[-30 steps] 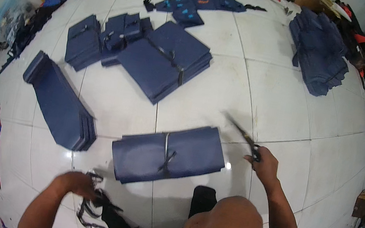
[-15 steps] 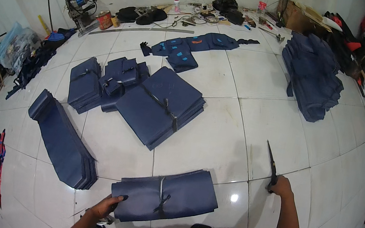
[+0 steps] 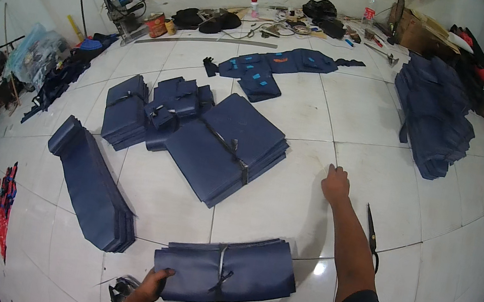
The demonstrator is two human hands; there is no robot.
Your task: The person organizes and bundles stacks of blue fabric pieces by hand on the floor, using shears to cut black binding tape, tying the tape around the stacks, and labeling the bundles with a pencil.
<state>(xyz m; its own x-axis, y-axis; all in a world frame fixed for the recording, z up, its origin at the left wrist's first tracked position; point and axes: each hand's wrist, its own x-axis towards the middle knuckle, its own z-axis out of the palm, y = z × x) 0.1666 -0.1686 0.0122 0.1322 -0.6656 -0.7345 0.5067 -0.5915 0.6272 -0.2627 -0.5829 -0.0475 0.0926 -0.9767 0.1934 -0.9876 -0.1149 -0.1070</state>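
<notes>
A tied bundle of dark blue flat sheets (image 3: 255, 276) lies on the tiles in front of me. My left hand (image 3: 154, 283) grips its left end, thumb on top. Stretched forward over the floor to the right of the large stack is my right hand (image 3: 336, 184), fingers curled in and nothing seen in them. Near my right forearm, black scissors (image 3: 371, 231) lie on the tiles, blades pointing away and apart from the hand. A large tied stack of blue sheets (image 3: 225, 138) lies beyond the bundle.
Long blue cut pieces (image 3: 94, 186) form a pile at left. Smaller tied stacks (image 3: 126, 108) lie behind it. A blue strip with pockets (image 3: 270, 65) is farther off, and a heap of blue pieces (image 3: 433, 113) lies at far right. A cut-off machine (image 3: 121, 7) stands by the wall.
My right hand has let go of the scissors, leaving them on the floor, and moved forward and left. My left hand stays on the tied bundle. The whole view has shifted slightly.
</notes>
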